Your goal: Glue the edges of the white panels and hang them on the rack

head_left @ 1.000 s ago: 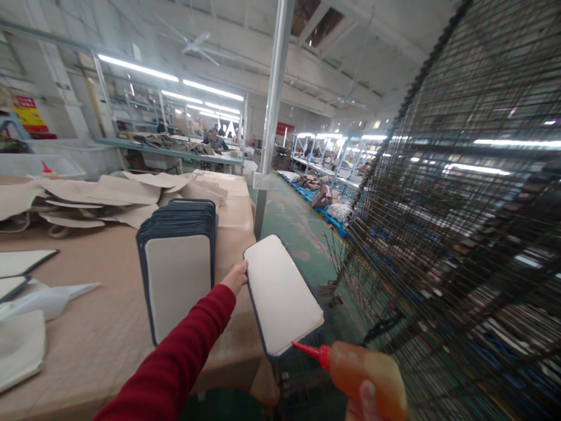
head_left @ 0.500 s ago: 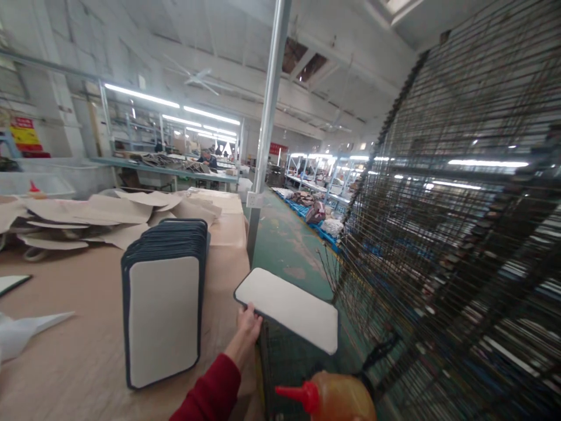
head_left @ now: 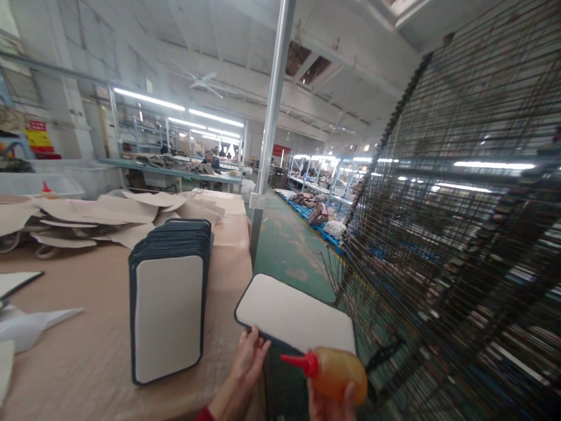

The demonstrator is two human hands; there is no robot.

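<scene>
Panel held at edge by left hand, fingers bent; bottle gripped by right hand, fingers half-curled.

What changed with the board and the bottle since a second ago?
The board in the left hand turned, so its long sides now run more sideways. The red tip of the bottle was at the board's edge; now it shows below the near edge. Neither hand let go: the right hand kept the bottle. The stack of boards stayed standing on the table.
</scene>
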